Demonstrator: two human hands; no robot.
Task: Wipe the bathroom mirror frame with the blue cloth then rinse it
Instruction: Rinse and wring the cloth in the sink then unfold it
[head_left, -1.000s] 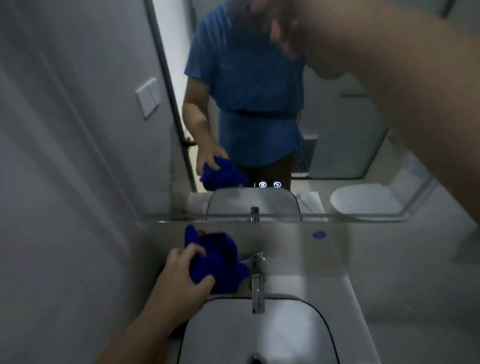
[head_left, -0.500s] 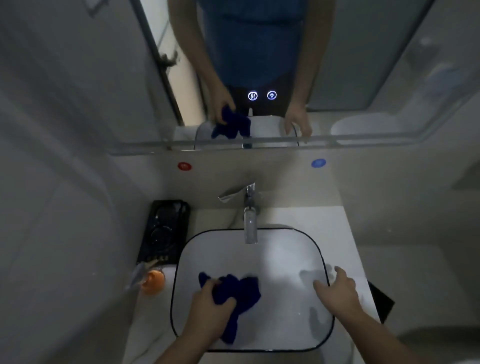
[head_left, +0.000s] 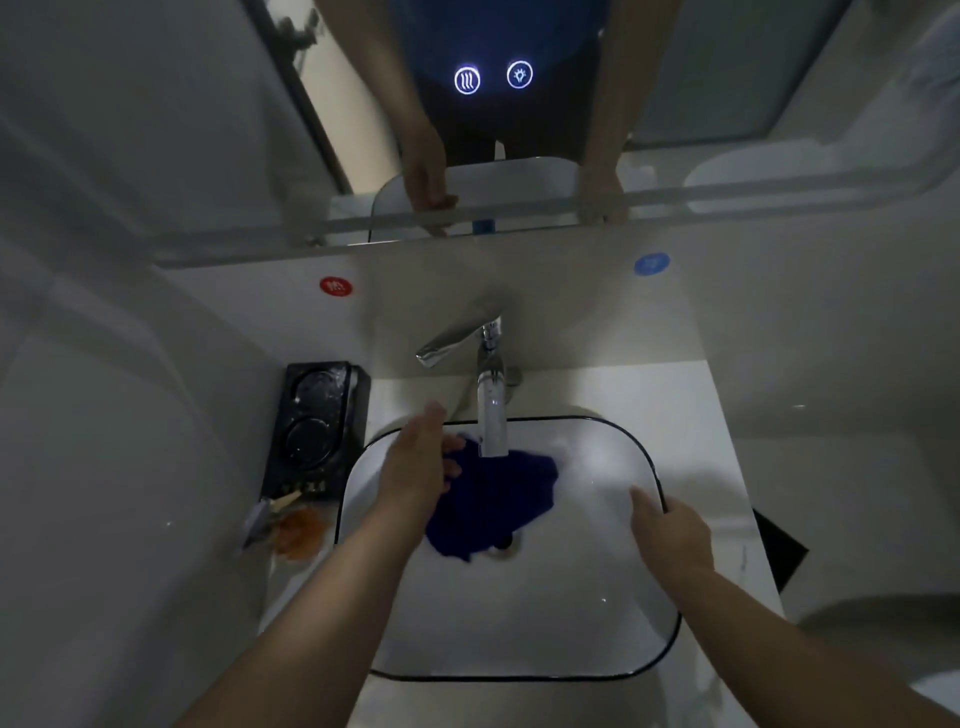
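Fingers (head_left: 451, 446) of the left hand (head_left: 415, 467) reach forward, index straight, the others bent onto the left edge of the crumpled blue cloth (head_left: 498, 499); whether they pinch it is unclear. That soft cloth lies in the glossy white, black-rimmed basin (head_left: 519, 623) under the chrome faucet (head_left: 491, 415), over the drain (head_left: 503, 550). The right hand (head_left: 670, 530) rests relaxed on the basin's right rim, apart from the cloth, holding nothing.

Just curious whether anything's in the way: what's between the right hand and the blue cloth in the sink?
Nothing but the bare white sink lies between the blue cloth and the right hand, as the head view shows.
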